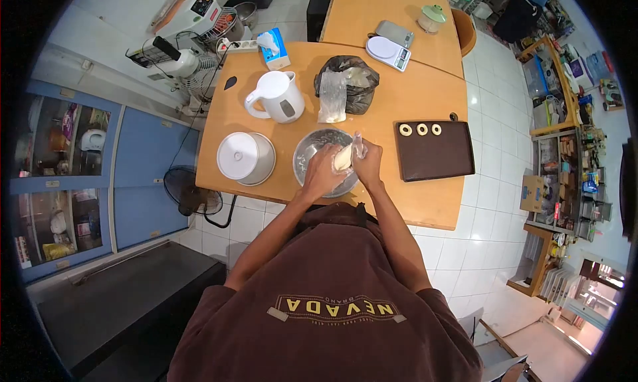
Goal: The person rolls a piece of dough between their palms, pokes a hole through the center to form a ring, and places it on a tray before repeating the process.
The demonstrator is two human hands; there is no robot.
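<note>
Fingers of the left hand [322,171] were curled around a cream-coloured, doughy mass [343,159], with the right hand [368,164] closed at its other side, around a piece of clear, crinkled plastic [359,145]! Fingertip detail was partly hidden, so exact contact was hard to call. And where was that mass? Right between the hands, up over the round, silver metal bowl [302,157], probably so that any drips or crumbs landed inside. Off to the right sat the dark brown rectangular tray [435,157], three pale rings [423,129] lined up along its far edge, a spacing that likely kept them from touching. Beyond the bowl, the clear plastic bag [332,96] leaned at the black plastic bag [366,97], well within reach. Now the arms: both stretched forward from the body, forearms angling inward, elbows spread apart, hands meeting close together over the bowl.
</note>
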